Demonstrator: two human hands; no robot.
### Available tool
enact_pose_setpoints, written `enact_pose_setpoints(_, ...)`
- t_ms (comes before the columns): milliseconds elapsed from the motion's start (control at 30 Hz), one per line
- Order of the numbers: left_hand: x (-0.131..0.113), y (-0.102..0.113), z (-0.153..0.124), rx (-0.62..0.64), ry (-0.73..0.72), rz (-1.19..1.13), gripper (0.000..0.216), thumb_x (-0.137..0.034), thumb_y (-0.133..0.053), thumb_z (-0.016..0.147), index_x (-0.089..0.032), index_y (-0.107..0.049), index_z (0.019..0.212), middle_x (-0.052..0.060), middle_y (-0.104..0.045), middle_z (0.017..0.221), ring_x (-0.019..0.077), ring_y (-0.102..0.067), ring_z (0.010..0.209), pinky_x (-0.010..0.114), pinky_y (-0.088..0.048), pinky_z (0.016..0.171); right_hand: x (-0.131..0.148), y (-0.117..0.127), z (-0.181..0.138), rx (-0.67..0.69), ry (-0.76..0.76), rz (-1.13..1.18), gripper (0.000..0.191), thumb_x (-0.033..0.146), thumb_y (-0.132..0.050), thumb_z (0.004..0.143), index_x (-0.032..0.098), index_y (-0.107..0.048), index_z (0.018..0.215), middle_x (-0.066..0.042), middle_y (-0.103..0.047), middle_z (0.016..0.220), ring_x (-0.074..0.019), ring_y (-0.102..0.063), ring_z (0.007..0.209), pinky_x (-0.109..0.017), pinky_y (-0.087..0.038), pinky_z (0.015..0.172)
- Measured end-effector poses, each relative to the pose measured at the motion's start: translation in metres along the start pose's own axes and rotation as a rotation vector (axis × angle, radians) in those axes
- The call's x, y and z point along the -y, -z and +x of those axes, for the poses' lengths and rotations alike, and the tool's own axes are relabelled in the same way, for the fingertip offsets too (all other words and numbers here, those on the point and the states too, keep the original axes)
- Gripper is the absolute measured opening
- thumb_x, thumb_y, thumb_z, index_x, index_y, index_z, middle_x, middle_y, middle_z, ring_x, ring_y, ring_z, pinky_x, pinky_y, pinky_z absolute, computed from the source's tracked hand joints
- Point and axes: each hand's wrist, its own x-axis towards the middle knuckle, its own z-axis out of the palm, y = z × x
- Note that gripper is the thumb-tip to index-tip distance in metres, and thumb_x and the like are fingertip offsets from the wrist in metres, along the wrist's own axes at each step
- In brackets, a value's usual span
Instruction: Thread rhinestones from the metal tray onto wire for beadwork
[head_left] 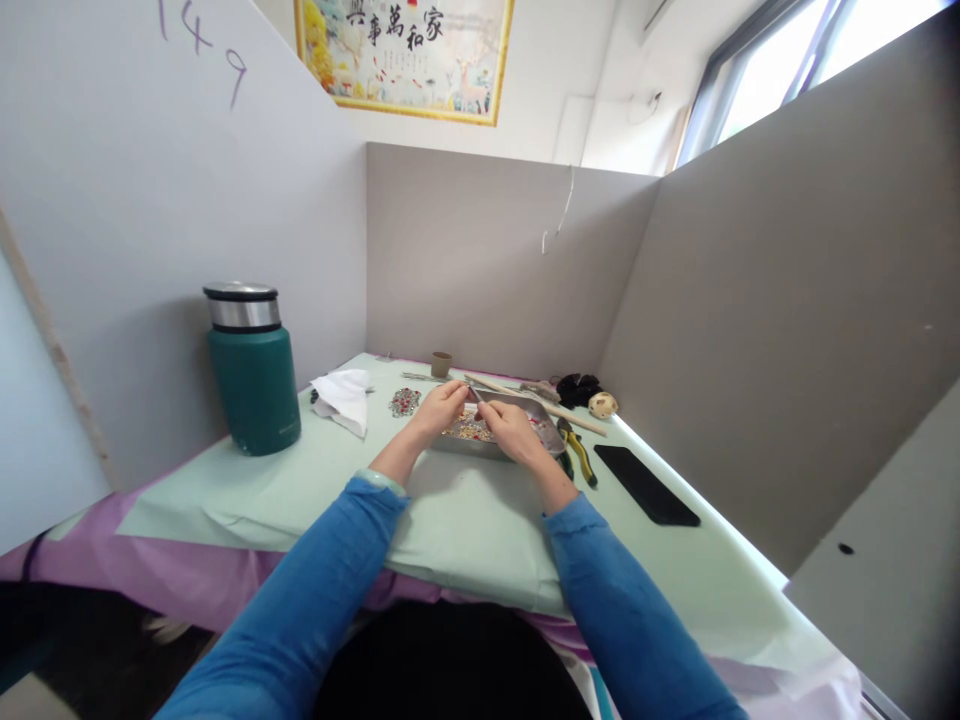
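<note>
Over a shallow metal tray (491,449) holding many small gold, red and pale beads, my two hands almost meet. My left hand (442,405) is closed in a pinch; whatever sits between its fingertips is too small to make out. My right hand (510,425) is closed on a slim, greyish tool (475,394), whose tip points toward the left fingertips; its exact kind is not clear. Left of the tray lies a small heap of red and silver beaded pieces (405,402). Pliers with yellow and black handles (579,455) rest against the tray's right side.
A green thermos (255,385) stands at the left, near a crumpled white tissue (343,400). Behind the tray are a small brown cup (441,364) and a wooden stick (570,414). A black phone (646,485) lies at right. Grey partitions (487,250) enclose the table.
</note>
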Motion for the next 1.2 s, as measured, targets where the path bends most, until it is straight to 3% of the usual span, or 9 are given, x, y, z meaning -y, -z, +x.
enact_pose_setpoints(300, 0.005, 0.003, 0.003, -0.028, -0.082, 0.177, 0.023, -0.035, -0.041, 0.083, -0.017, -0.052, 0.075, -0.008, -0.031, 0.046, 0.0071, -0.029, 0.040, 0.019, -0.026, 0.043, 0.000, -0.001, -0.001, -0.027, 0.013, -0.047, 0.040, 0.040, -0.035, 0.088, 0.016, -0.062, 0.070, -0.002, -0.060, 0.064, -0.0142, -0.051, 0.062, -0.023, -0.032, 0.059)
enact_pose_setpoints(500, 0.006, 0.002, 0.005, -0.167, -0.165, 0.469, 0.018, -0.026, -0.043, 0.080, -0.017, -0.051, 0.066, -0.003, -0.044, 0.054, 0.0108, -0.041, 0.054, 0.022, -0.030, 0.053, 0.000, -0.004, -0.002, -0.095, -0.002, -0.231, 0.040, 0.041, -0.037, 0.087, 0.018, -0.062, 0.067, -0.004, -0.063, 0.066, -0.0150, -0.050, 0.061, -0.025, -0.029, 0.058)
enact_pose_setpoints(767, 0.002, 0.000, 0.001, -0.032, 0.001, 0.072, 0.024, -0.038, -0.042, 0.082, -0.017, -0.050, 0.074, -0.009, -0.028, 0.045, 0.0057, -0.024, 0.038, 0.019, -0.021, 0.040, 0.000, -0.003, -0.001, -0.022, 0.010, -0.022, 0.042, 0.041, -0.033, 0.088, 0.016, -0.061, 0.071, -0.002, -0.059, 0.065, -0.0144, -0.050, 0.062, -0.023, -0.031, 0.057)
enact_pose_setpoints(1200, -0.003, 0.002, -0.002, 0.071, 0.109, -0.110, 0.025, -0.041, -0.046, 0.083, -0.017, -0.045, 0.073, -0.010, -0.024, 0.046, 0.0030, -0.016, 0.035, 0.018, -0.011, 0.036, 0.002, 0.000, -0.003, 0.004, 0.001, 0.021, 0.041, 0.042, -0.034, 0.087, 0.016, -0.062, 0.072, -0.001, -0.060, 0.067, -0.0143, -0.050, 0.064, -0.024, -0.033, 0.061)
